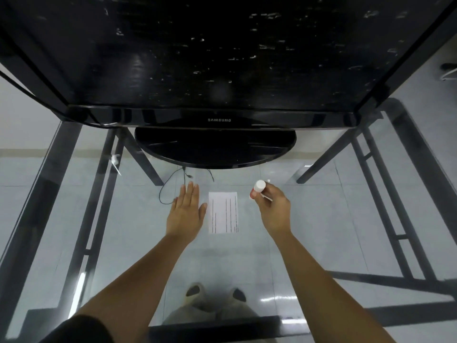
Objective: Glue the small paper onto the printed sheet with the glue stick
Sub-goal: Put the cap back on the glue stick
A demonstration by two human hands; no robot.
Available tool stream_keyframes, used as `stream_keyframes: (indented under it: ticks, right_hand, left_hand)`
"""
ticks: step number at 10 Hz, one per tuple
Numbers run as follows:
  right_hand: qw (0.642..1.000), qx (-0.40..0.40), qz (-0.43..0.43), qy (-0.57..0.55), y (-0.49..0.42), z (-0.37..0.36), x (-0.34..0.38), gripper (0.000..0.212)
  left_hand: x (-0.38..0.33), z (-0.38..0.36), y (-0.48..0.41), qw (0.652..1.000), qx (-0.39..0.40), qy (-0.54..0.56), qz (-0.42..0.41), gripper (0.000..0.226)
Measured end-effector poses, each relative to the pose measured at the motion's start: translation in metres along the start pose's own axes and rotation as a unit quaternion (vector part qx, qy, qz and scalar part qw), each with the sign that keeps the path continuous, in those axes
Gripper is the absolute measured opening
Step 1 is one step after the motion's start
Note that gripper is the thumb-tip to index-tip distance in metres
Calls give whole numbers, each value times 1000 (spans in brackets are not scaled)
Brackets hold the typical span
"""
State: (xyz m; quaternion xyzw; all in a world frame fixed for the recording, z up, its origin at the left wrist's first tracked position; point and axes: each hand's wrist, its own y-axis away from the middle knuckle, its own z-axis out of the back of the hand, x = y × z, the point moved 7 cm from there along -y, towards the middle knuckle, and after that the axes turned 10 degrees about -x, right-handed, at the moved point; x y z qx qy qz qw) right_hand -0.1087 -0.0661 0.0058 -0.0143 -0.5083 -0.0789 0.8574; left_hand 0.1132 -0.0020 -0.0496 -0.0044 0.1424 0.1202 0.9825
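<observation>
A white printed sheet (223,212) with dark lines of text lies flat on the glass table between my hands. My right hand (270,206) is to the right of the sheet and holds a white glue stick (259,186) with a red band, its capped end pointing up and left. My left hand (185,210) rests flat on the glass just left of the sheet, fingers stretched out and close together, empty. A tiny white bit (268,180) lies on the glass just beyond the glue stick; I cannot tell what it is. I cannot make out a separate small paper.
A black Samsung monitor (217,70) looms over the far side, its round base (215,149) standing on the glass just beyond the sheet. A thin black cable (173,179) loops below the glass. Dark table legs (99,181) and the tiled floor show through.
</observation>
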Motion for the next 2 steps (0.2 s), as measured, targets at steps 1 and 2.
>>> stream_keyframes:
  ticks: [1,2]
  right_hand:
    - [1000,9,20,11,1,0,0,14]
    - [999,6,28,18,-2,0,0,16]
  left_hand:
    - [3,-6,7,1000,8,-17,-14,60]
    - [5,-10,6,1000,2,-14,-13,60]
